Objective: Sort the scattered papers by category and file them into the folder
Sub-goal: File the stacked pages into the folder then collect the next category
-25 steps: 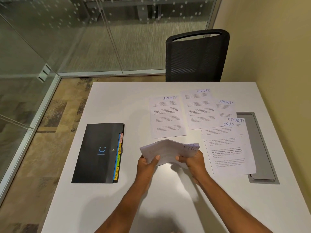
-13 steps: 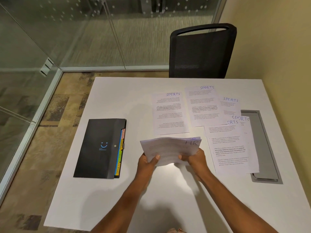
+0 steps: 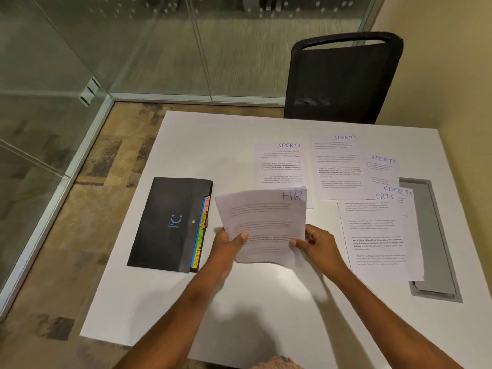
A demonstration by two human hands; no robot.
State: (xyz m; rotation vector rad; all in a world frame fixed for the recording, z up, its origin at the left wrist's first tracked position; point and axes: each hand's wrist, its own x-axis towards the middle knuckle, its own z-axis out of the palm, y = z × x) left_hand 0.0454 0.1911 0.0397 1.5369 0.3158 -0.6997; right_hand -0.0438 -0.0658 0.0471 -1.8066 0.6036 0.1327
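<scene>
1. Head view, the only angle: the person is holding the HR stack point(image 3: 262, 219) up off the tabletop point(image 3: 266, 302), just right of the black folder point(image 3: 170, 222). The left hand point(image 3: 229, 243) is pinching the lower left edge, thumb on top and the rest hidden under the paper. The right hand point(image 3: 316, 242) is gripping the right edge with curled fingers point(image 3: 300, 242).
2. The folder is lying closed, with coloured tabs point(image 3: 201, 233) poking out along its right side. One looks like it's reading HR.
3. The SPORTS sheets point(image 3: 335, 166) are lying loose and overlapping further back and to the right, apart from the stack.
4. My take: I'd be squaring the edges first, then freeing one hand to open the folder and sliding the whole bundle in at the HR tab. A loose pinch is risking sheets fanning out.
</scene>
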